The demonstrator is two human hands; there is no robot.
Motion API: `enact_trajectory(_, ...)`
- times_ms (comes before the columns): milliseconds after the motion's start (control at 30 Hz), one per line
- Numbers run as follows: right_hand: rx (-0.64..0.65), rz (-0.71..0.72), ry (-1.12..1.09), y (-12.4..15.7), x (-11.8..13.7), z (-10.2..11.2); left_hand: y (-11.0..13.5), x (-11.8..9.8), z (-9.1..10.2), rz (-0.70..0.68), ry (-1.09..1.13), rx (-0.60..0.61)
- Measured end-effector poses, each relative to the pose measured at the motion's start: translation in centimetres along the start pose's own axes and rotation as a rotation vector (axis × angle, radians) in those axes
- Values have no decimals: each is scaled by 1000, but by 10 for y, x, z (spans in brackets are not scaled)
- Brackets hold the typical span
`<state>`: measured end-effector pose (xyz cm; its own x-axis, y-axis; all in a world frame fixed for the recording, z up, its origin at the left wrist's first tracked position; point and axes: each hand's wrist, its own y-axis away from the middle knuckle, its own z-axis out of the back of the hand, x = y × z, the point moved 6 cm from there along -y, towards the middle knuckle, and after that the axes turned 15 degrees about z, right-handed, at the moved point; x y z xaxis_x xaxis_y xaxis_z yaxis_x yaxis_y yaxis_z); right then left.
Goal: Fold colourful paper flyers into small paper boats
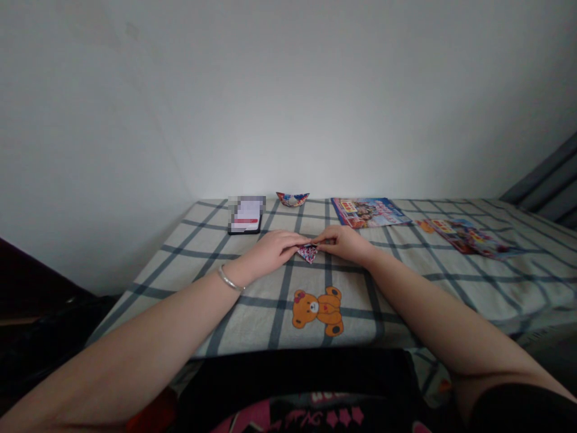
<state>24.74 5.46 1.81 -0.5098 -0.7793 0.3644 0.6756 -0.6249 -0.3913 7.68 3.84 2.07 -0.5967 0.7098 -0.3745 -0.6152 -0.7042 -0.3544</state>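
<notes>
A small folded piece of printed paper (308, 254), patterned in red, white and blue, lies on the checked cloth in front of me, one corner pointing toward me. My left hand (280, 243), with a silver bangle at its wrist, pinches the paper's left upper edge. From the other side, my right hand (343, 242) grips the right upper edge between thumb and fingers. The fingertips of both hands nearly meet along the top and hide part of the paper.
By the wall stands a folded paper boat (293, 199). A phone (246, 215) lies to its left. Colourful printed booklets (372, 211) and printed sheets (471, 236) lie at the right. The checked tablecloth (252, 319) has a bear print near the front edge.
</notes>
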Motion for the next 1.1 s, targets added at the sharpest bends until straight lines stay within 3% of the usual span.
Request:
enact_trajectory(400, 86, 64, 63, 0, 6, -2, 2, 1, -4, -57, -155, 51)
enact_trajectory(967, 101, -128, 206, -2, 13, -10, 8, -2, -4, -26, -191, 59)
enact_trajectory(1100, 116, -115, 224, -2, 15, -10, 9, -3, -4, 54, -226, 1)
